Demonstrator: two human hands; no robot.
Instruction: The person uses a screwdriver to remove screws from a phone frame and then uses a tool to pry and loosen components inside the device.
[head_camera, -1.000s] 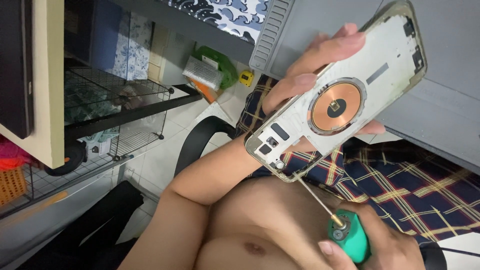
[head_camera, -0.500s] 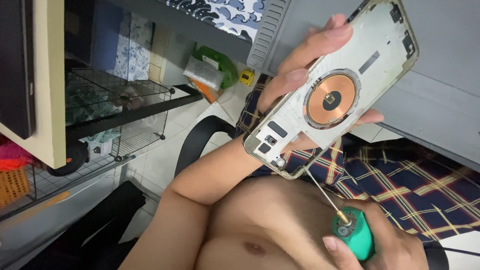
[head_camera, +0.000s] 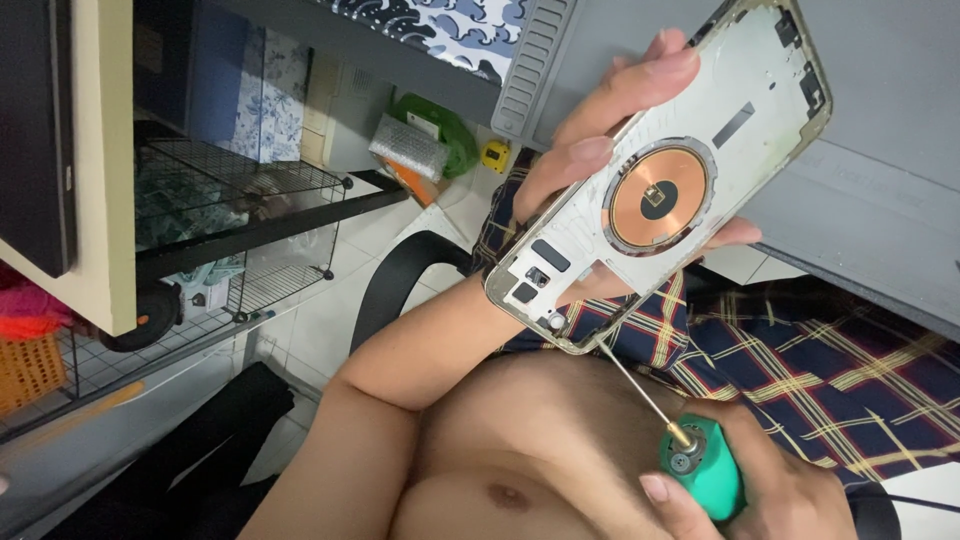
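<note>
Head view: one phone back housing (head_camera: 665, 180) at 1 o'clock, inner side up, with one round copper coil (head_camera: 655, 197) at its middle. One left hand (head_camera: 600, 160) grips it, fingers curled over the top edge, thumb underneath. One right hand (head_camera: 760, 490) at 5 o'clock is closed around one green-handled screwdriver (head_camera: 700, 465); its thin shaft tip touches the housing's lower corner. One black wire rack (head_camera: 240, 210) at 9 o'clock, one orange basket (head_camera: 28, 370) lower left, plaid cloth (head_camera: 830, 370) at 4 o'clock.
</note>
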